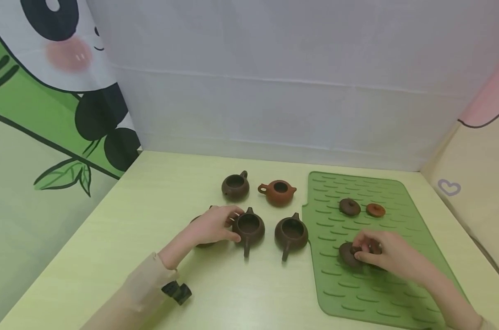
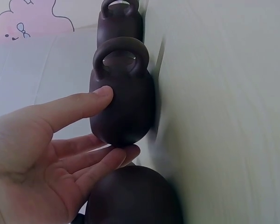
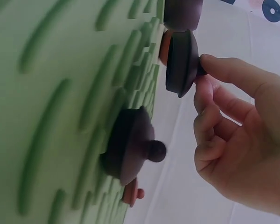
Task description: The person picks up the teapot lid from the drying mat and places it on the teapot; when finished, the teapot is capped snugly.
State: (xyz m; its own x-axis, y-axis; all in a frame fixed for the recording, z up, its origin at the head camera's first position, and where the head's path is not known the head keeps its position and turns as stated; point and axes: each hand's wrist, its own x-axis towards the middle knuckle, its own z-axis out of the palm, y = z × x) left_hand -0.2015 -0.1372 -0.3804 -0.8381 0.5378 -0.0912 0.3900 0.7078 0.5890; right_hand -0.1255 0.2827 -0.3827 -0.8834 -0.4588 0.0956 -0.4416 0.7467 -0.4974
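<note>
Pinching a dark teapot lid (image 1: pixel 348 255) by its knob (image 3: pixel 200 69), the right hand (image 1: pixel 385 252) is well apart from the left hand (image 1: pixel 214 224), which grips a lidless dark teapot (image 1: pixel 254 234).

Printed cloths around a pale table (image 1: pixel 237 298) with a green mat (image 1: pixel 399 229)
Behind the far edge hangs a white backdrop (image 1: pixel 282 114), crossed by a faint horizontal crease. The left-hand cloth (image 1: pixel 30 215) bears a large black-and-white cartoon animal (image 1: pixel 88 68) with a rosy cheek, a slanting green stalk (image 1: pixel 47 105) and a pair of leaves (image 1: pixel 59 174) outlined in black. At the right, a cream cloth (image 1: pixel 488 156) carries a pink patch (image 1: pixel 490 98) edged by a wavy dark line, with a small mauve heart outline (image 1: pixel 441 184) lower down. Rows of short raised ridges cover the mat, which lies on the table's right side. The left wrist view shows a pink cartoon figure (image 2: pixel 37 21) with a blue bow.
</note>
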